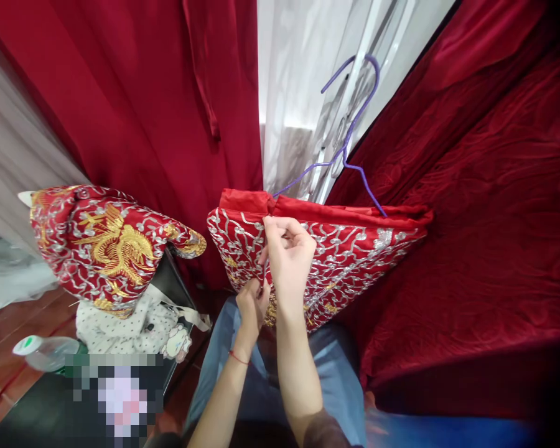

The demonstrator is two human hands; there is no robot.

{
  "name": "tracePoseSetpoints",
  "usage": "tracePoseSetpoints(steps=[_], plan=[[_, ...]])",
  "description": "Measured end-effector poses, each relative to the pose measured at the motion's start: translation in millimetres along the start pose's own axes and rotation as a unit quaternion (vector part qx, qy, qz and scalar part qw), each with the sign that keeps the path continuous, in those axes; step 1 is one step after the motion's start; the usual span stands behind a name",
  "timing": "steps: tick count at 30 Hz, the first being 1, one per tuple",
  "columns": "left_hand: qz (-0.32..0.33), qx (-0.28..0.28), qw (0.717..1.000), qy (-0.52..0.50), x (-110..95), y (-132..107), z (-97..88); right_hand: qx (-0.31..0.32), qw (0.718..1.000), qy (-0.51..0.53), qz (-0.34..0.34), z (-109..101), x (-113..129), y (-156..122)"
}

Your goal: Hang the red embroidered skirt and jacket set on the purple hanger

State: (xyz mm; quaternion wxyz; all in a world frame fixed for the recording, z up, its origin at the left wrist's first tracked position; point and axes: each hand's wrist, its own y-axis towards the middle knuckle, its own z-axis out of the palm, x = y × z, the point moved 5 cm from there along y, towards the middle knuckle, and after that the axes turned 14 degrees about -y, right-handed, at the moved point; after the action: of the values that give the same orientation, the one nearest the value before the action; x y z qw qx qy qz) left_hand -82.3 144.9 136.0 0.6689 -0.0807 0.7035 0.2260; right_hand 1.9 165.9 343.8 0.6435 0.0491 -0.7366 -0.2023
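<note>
An embroidered red skirt (pixel 350 249) with silver vines and gold motifs hangs in front of me, its plain red top band (pixel 326 208) uppermost. A purple hanger (pixel 345 155) rises out of that band. Just below the band, my right hand (pixel 289 249) pinches the cloth beside a vertical opening. Lower on the same opening, my left hand (pixel 252 305), with a thin red cord (pixel 239 358) on its wrist, is closed on the edge. Whether there is a zip or other fastener between the fingers cannot be made out.
On the left, a matching embroidered red piece (pixel 116 242) with a gold bird lies over a dark chair. A dotted white cloth bag (pixel 116 326) and a clear bottle (pixel 51 353) are below it. Red curtains (pixel 121 93) hang on both sides, with a white rack (pixel 361 56) between.
</note>
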Motion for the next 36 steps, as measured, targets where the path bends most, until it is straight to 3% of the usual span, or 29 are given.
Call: tracePoseSetpoints(steps=[2,4,6,8,11,14,18,23,26,29,31,36], plan=[[0.061,-0.025,0.996,0.064,-11.3,5.5,-11.5,0.021,0.99,-0.121,-0.068,-8.4,-2.1,1.1],[0.143,-0.039,0.985,0.092,-33.6,14.3,-24.0,0.029,0.963,-0.223,-0.149,-22.5,0.2,3.9],[0.239,-0.082,0.963,0.09,-71.5,26.7,-38.7,-0.009,0.933,-0.285,-0.218,-43.2,7.7,10.7],[0.324,-0.158,0.928,0.097,-121.4,42.8,-50.4,-0.087,0.9,-0.331,-0.271,-65.5,18.8,20.4],[0.386,-0.15,0.9,0.138,-195.3,78.7,-40.5,-0.14,0.848,-0.397,-0.323,-81.7,30.0,35.2],[0.364,-0.083,0.909,0.186,-233.6,115.7,-14.9,-0.1,0.82,-0.446,-0.344,-77.4,26.2,41.5],[0.311,-0.048,0.923,0.222,-227.0,137.0,4.2,-0.05,0.821,-0.458,-0.338,-66.2,7.8,31.0],[0.308,-0.064,0.937,0.155,-209.6,133.3,2.2,-0.024,0.826,-0.454,-0.333,-57.2,-5.7,17.4],[0.339,-0.062,0.935,0.082,-206.6,130.2,-0.6,-0.016,0.836,-0.436,-0.334,-56.2,-4.9,15.4],[0.4,-0.039,0.916,-0.017,-199.3,115.9,-4.9,-0.01,0.86,-0.393,-0.326,-57.5,-4.5,12.4],[0.407,-0.028,0.912,-0.034,-186.3,99.7,-7.6,0.0,0.88,-0.353,-0.316,-55.8,-8.2,7.9],[0.313,-0.046,0.948,-0.043,-128.4,54.1,-16.0,0.046,0.936,-0.249,-0.245,-35.7,-37.0,-5.4]])
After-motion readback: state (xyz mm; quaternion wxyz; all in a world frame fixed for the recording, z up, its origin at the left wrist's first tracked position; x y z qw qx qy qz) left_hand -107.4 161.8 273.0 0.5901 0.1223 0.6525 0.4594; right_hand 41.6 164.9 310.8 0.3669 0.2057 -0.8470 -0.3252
